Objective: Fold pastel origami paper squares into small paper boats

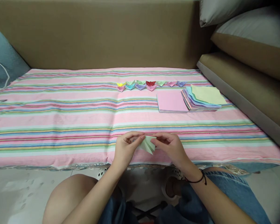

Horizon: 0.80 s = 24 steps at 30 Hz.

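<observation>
A partly folded piece of pale green origami paper (148,144) is held between my hands above the front edge of the striped cloth. My left hand (128,143) pinches its left side between thumb and fingers. On the other side, my right hand (170,146) grips the right corner the same way. The paper shows a crease line and a point facing down towards me. Farther back, several small folded paper boats stand in two rows, among them a red boat (151,83), a yellow boat (120,84) and a blue boat (130,86).
Right of centre lies a stack of pink paper squares (172,102), touching a fanned stack of coloured paper (208,95). Striped cloth (60,118) covers the surface. Cushions (252,40) are piled at the right, and a brown backrest (107,34) rises behind.
</observation>
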Motion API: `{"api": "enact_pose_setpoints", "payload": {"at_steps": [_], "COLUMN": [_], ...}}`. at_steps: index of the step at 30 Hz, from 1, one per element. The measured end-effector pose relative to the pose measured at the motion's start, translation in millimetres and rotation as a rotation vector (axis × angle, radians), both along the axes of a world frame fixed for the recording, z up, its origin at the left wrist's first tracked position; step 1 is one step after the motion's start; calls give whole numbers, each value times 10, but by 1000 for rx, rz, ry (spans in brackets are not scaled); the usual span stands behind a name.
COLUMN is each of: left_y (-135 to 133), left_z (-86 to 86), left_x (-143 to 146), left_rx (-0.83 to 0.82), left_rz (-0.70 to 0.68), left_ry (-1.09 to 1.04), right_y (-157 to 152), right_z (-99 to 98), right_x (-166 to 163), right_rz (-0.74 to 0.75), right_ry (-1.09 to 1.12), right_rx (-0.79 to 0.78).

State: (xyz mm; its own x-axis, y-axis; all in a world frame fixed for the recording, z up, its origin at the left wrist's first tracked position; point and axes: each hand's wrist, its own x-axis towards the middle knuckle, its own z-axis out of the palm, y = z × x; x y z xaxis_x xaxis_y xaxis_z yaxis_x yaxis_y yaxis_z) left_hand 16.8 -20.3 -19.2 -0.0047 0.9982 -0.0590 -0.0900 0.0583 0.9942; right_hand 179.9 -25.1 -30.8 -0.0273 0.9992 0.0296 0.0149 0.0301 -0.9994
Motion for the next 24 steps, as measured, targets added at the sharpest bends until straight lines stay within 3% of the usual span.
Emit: {"api": "enact_pose_setpoints", "payload": {"at_steps": [6, 13, 20, 24], "left_y": [17, 39, 52, 52], "left_z": [14, 17, -8, -4], "left_x": [-10, -41, -53, -49], "left_rx": [-35, -114, -97, -147], "left_rz": [-33, -172, 31, -1], "left_ry": [-39, -2, -148, -203], "right_y": [9, 25, 14, 26], "right_z": [41, 71, 93, 54], "right_x": [33, 69, 44, 37], "right_rz": [11, 61, 172, 84], "right_ry": [11, -71, 191, 173], "right_rx": [-31, -3, -61, -33]}}
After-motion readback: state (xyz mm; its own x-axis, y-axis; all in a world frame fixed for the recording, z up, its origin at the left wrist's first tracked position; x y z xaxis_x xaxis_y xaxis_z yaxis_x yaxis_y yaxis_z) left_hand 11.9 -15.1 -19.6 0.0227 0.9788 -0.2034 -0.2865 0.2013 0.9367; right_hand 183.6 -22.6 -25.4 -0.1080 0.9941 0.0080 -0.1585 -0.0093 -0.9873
